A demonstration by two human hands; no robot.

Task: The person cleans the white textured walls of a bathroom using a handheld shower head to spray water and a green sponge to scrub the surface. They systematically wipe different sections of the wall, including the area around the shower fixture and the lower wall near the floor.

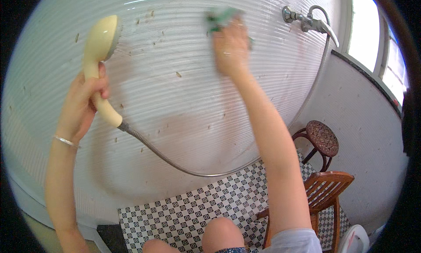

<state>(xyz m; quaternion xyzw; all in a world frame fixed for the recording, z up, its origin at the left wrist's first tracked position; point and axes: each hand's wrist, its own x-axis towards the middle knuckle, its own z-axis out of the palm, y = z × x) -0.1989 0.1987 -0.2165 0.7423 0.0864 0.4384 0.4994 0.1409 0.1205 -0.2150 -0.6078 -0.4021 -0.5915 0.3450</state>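
Note:
My left hand (86,92) is wrapped around the handle of a cream hand shower (100,39), its face turned toward the wall. Fine streaks of water seem to leave the shower face. From the handle's lower end a metal shower hose (171,162) sags down and runs behind my right arm. My right hand (231,49), blurred, presses a green and whitish cloth or scrubbing pad (225,15) against the ribbed, pale wall panel (171,95). Several small brown specks dot the panel, which looks wet and shiny.
A chrome shower mixer tap (310,23) is fixed at upper right, beside a window (363,29). Below stand a round stool (322,138) and a slatted wooden chair (330,190). Black-and-white patterned tiles (184,217) cover the floor. Part of a white rounded object (355,241) shows at lower right.

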